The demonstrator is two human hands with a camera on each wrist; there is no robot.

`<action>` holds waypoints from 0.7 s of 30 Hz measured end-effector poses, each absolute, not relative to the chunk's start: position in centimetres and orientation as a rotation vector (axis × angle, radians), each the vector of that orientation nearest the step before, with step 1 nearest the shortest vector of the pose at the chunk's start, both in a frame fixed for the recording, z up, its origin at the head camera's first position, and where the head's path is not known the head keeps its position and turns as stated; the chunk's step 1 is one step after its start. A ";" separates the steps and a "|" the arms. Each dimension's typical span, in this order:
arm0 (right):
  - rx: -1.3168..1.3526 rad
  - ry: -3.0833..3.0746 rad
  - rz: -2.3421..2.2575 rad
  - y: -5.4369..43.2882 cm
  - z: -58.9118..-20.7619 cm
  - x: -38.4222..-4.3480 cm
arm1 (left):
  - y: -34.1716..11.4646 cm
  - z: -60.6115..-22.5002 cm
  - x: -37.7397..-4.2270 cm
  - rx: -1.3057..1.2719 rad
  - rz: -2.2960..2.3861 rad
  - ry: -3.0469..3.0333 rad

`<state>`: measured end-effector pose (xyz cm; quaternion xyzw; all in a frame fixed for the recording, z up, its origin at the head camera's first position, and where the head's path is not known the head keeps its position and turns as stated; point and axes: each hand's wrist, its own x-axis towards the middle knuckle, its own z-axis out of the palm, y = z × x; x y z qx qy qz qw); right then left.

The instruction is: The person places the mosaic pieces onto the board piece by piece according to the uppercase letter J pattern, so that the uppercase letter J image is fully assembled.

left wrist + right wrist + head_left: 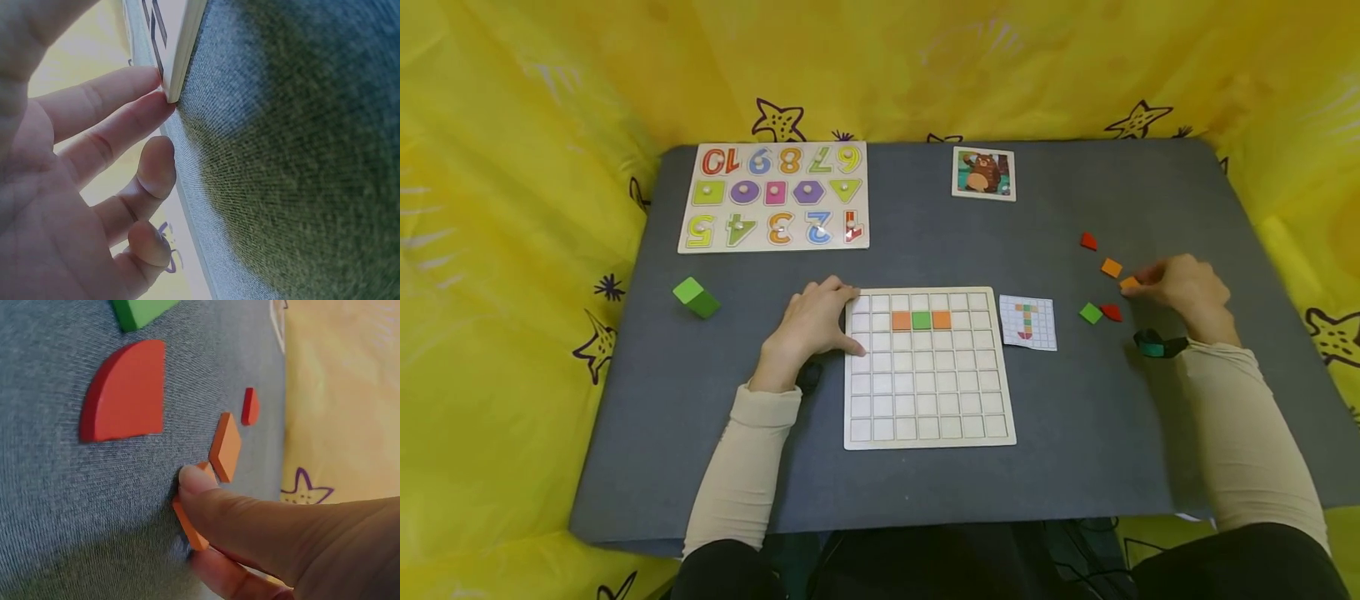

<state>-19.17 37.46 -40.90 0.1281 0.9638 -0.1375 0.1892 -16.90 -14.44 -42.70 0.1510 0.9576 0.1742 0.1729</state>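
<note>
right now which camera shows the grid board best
The head view: it shows nearly the whole grid board, the left hand over one edge. The left wrist shows just a corner at the fingers; the right wrist, none.

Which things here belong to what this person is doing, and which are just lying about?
Seemingly part of the job:
grid board, touched by the left hand
three tiles lying on it
orange tile pinched by the right hand
loose tiles nearby
pattern card

Probably just lying about:
number puzzle
bear picture
green block
</note>
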 end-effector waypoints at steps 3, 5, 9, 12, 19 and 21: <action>0.388 2.689 -0.381 37.6 -41.1 -19.1 | -14.5 -42.7 -16.8 0.430 0.498 2.717; 0.403 2.700 -0.382 37.6 -41.2 -19.1 | -14.5 -42.7 -16.8 0.432 0.500 2.720; 0.397 2.776 -0.439 37.1 -41.0 -18.9 | -14.5 -42.7 -16.9 0.430 0.504 2.721; 0.334 2.830 -0.515 36.6 -40.4 -18.7 | -14.5 -42.6 -16.9 0.433 0.497 2.722; 0.135 2.794 -0.661 33.1 -39.5 -19.4 | -14.4 -42.5 -16.9 0.433 0.483 2.721; 0.084 2.754 -0.693 31.5 -39.5 -19.7 | -14.3 -42.5 -17.0 0.433 0.479 2.721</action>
